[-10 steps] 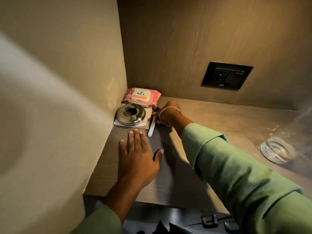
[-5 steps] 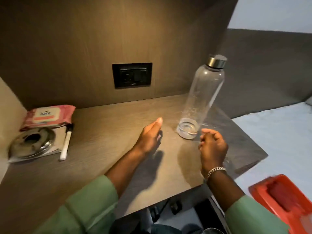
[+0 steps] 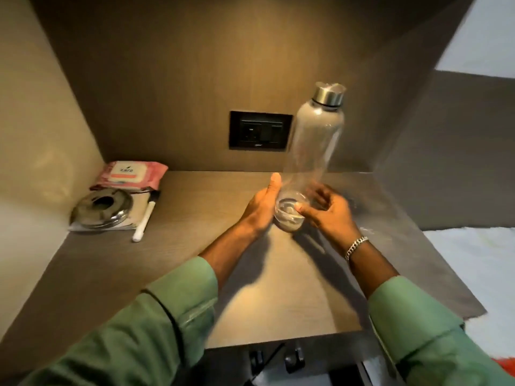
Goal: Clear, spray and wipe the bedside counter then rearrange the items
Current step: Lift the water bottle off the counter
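Counter (image 3: pixel 195 274) of brown wood in a panelled niche beside a bed (image 3: pixel 479 263); both hands, left (image 3: pixel 260 210) and right (image 3: pixel 328 215), clasping clear bottle (image 3: pixel 312 151) base.

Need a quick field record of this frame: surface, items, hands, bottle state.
surface: wooden bedside counter, switch panel on the back wall
bottle: clear bottle with metal cap, upright, nearly empty, near the middle of the counter
left hand: against the bottle's base, thumb up
right hand: fingers around the base from the other side
back-left corner: pink wipes pack, round metal dish on a booklet, white pen beside it
contact: whether the bottle rests on the counter or is lifted, unclear
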